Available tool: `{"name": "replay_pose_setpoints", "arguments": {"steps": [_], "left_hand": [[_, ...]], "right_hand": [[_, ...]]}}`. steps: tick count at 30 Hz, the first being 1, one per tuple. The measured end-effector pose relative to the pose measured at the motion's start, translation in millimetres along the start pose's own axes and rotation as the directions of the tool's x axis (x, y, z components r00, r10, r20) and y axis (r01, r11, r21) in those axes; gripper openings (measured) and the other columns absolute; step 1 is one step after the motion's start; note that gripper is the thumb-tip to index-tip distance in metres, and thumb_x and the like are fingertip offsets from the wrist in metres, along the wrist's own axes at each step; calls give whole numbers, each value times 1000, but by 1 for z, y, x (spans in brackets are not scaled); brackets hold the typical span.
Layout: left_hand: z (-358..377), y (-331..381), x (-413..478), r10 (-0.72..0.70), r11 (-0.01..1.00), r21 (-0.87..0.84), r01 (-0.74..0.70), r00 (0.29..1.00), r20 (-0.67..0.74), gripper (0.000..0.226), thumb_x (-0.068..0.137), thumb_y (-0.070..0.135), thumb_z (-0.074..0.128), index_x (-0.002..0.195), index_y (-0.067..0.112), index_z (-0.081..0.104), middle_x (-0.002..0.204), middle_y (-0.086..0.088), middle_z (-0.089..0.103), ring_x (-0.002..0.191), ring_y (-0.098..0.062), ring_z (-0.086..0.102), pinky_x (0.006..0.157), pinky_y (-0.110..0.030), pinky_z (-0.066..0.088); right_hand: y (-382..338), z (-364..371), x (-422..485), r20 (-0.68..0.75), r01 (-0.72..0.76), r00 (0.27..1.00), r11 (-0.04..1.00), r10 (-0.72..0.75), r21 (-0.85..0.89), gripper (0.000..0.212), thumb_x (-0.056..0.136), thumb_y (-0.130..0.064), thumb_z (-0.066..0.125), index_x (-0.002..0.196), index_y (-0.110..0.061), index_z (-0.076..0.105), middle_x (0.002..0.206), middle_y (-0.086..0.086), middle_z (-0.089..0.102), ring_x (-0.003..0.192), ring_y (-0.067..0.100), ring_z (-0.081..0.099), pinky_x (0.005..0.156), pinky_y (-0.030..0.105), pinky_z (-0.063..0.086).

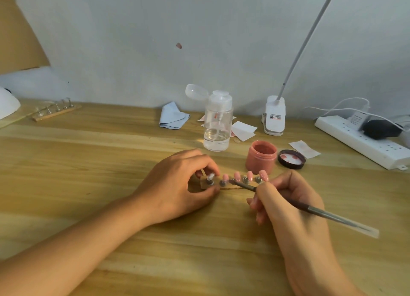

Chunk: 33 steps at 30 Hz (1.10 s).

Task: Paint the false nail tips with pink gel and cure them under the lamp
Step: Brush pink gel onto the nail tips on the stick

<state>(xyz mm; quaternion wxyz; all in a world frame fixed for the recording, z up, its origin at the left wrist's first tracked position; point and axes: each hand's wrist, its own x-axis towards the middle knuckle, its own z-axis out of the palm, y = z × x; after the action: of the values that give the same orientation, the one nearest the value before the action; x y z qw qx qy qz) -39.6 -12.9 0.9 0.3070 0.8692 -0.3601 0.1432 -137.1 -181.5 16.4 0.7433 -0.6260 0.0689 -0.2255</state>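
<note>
Running left-right between your hands, the nail-tip strip [228,186] has its one clear tip [210,175] at the end your left hand [177,184] pinches; your right hand [288,202] grips the brush [328,214], bristles mid-strip.

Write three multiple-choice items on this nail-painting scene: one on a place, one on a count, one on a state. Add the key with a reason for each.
1. Where is the black lid?
A. screwed on the pink gel jar
B. on the table, right of the jar
C. inside the jar

2. How many nail tips on the strip that the left hand grips are pink?
A. none
B. two
C. four

3. The pink gel jar is:
A. open
B. capped
C. tipped over

Key: 1 B, the lid lies inner side up beside the jar; 2 C, four tips are pink and the leftmost is clear; 3 A, its mouth is bare, with no lid on it.
</note>
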Motion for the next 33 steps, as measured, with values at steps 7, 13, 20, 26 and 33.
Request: {"name": "replay_pose_setpoints", "arguments": {"steps": [7, 13, 20, 26, 33], "left_hand": [[0, 0, 1, -28, 999, -21, 29, 1000, 9, 18, 78, 47, 67, 94, 37, 68, 89, 20, 60, 87, -4, 60, 75, -28, 49], [0, -2, 1, -34, 999, -14, 35, 999, 20, 24, 76, 52, 62, 95, 38, 67, 92, 26, 57, 88, 2, 58, 76, -22, 48], [-1, -1, 0, -7, 1000, -15, 7, 1000, 8, 22, 78, 50, 64, 95, 37, 65, 93, 21, 60, 88, -2, 60, 76, -29, 51], [0, 0, 1, 34, 999, -1, -34, 999, -23, 15, 79, 34, 77, 91, 33, 67, 86, 19, 63, 85, -6, 61, 74, -24, 46], [-1, 2, 1, 69, 998, -4, -69, 998, -13, 15, 79, 42, 67, 91, 35, 67, 84, 20, 63, 84, -5, 60, 78, -26, 47]], "right_hand": [[-1, 2, -1, -16, -9, 1000, 1000, 9, -8, 23, 81, 0, 70, 74, -4, 49, 51, -1, 59, 46, 3, 47, 73, 36, 48], [-3, -1, 0, -70, 159, 985, 986, -155, 44, 24, 79, 0, 73, 78, -5, 49, 54, -3, 59, 51, 6, 51, 65, 32, 47], [-15, -19, 19, -13, 341, 935, 910, -354, -236, 21, 92, 6, 56, 94, -13, 66, 83, -1, 73, 67, 1, 61, 64, 18, 49], [-3, -29, 38, -111, 199, 964, 934, -241, -298, 6, 85, 2, 59, 87, -3, 56, 76, 28, 61, 61, 19, 48, 50, 20, 36], [-1, -32, 40, -167, 161, 963, 946, -214, -280, 11, 83, -2, 62, 79, -1, 52, 57, 9, 50, 50, 8, 38, 41, 15, 28]]}}
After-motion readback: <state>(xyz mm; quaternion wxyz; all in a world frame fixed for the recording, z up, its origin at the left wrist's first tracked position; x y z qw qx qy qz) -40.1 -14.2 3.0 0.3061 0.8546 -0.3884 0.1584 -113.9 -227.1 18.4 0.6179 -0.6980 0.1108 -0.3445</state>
